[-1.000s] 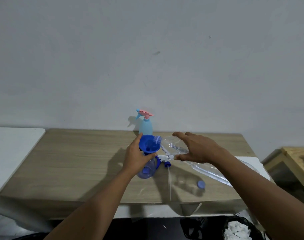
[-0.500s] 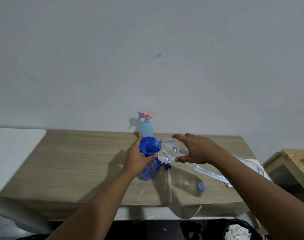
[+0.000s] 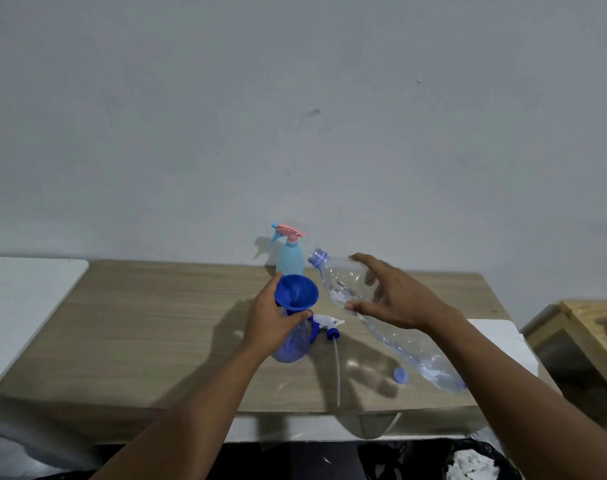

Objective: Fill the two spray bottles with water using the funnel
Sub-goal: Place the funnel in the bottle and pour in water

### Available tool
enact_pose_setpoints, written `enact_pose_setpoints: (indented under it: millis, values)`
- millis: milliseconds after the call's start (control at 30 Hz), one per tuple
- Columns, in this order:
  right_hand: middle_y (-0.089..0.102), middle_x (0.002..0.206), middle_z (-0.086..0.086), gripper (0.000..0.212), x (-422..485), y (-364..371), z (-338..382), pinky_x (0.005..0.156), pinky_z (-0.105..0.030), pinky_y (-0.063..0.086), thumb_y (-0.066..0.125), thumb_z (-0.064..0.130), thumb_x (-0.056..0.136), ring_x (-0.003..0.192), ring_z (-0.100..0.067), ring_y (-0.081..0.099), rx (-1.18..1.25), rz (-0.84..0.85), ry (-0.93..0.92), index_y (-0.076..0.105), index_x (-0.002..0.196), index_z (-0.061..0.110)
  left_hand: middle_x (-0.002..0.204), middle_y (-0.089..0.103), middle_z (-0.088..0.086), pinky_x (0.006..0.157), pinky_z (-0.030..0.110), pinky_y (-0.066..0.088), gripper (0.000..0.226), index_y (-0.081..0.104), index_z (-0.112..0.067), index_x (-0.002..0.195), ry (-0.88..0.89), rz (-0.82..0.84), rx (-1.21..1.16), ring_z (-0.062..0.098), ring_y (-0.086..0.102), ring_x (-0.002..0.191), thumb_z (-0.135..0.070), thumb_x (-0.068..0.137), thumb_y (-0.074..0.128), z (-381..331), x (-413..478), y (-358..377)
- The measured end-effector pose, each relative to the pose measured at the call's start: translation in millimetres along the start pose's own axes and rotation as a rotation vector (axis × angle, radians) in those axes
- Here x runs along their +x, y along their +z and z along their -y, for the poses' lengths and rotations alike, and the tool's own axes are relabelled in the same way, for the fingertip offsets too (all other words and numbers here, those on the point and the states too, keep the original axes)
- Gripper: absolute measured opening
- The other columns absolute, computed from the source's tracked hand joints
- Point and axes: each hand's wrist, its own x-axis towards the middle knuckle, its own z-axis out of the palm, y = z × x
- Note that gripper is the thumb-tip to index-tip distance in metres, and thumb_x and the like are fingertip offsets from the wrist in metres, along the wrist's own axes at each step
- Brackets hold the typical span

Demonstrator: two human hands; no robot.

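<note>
Now, funnel (image 3: pixel 297 292): blue, seated upright in the neck of the open spray bottle (image 3: pixel 290 344); no water seen running into it
open spray bottle: tinted blue-violet, standing near the middle of the table (image 3: pixel 156 323); fill level hard to read through the tint
left hand (image 3: pixel 276 323): fingers and thumb curled round the bottle's neck just under the funnel, steadying both
water bottle (image 3: pixel 343 285): clear, uncapped, tilted with its mouth raised just beside the funnel's rim, not over it; how much water remains I cannot tell
right hand (image 3: pixel 395 296): fingers spread wide over the water bottle's upper body, thumb beneath, gripping it
trigger head (image 3: pixel 326 322): off, lying just beside the open bottle, dip tube toward the near edge
cap (image 3: pixel 400 374): blue, loose on the table below the water bottle
second spray bottle (image 3: pixel 290 263): pale blue, pink sprayer screwed on, upright by the wall behind the funnel
progress: likely mid-way at best; first bottle is open and being served, second looks untouched, and the trigger head needs refitting
</note>
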Motion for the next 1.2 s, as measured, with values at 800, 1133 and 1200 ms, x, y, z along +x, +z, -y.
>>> enact_pose_setpoints:
  millis: [800, 1133, 1200]
  values:
    - [0.053, 0.136, -0.003, 0.087, -9.3, 50.4, -57.9, 0.099, -0.046, 0.051, 0.084, 0.03, 0.078, 0.113, -0.018, 0.055, 0.547, -0.69, 0.358, 0.031, 0.147, 0.022, 0.112, 0.068, -0.011, 0.087, 0.035, 0.059, 0.079, 0.054, -0.022, 0.131, 0.009, -0.005, 0.009, 0.009, 0.065, 0.103, -0.028, 0.063, 0.094, 2.2, -2.7, 4.2]
    - [0.048, 0.138, -0.001, 0.12, -19.4, 50.9, -55.9, 0.101, -0.038, 0.048, 0.092, 0.033, 0.066, 0.121, -0.017, 0.051, 0.594, -0.666, 0.4, 0.012, 0.155, 0.031, 0.124, 0.056, -0.014, 0.097, 0.034, 0.052, 0.115, 0.029, -0.026, 0.153, 0.001, -0.003, -0.021, 0.013, 0.059, 0.114, -0.023, 0.059, 0.096, -5.2, -7.7, 3.1]
    - [0.041, 0.136, 0.003, 0.113, -22.6, 49.1, -47.3, 0.096, -0.032, 0.046, 0.093, 0.035, 0.064, 0.117, -0.016, 0.049, 0.526, -0.82, 0.382, 0.022, 0.151, 0.026, 0.124, 0.055, -0.015, 0.097, 0.034, 0.052, 0.118, 0.026, -0.028, 0.154, -0.003, 0.001, -0.026, 0.012, 0.059, 0.115, -0.024, 0.058, 0.096, -5.9, -7.6, 2.0]
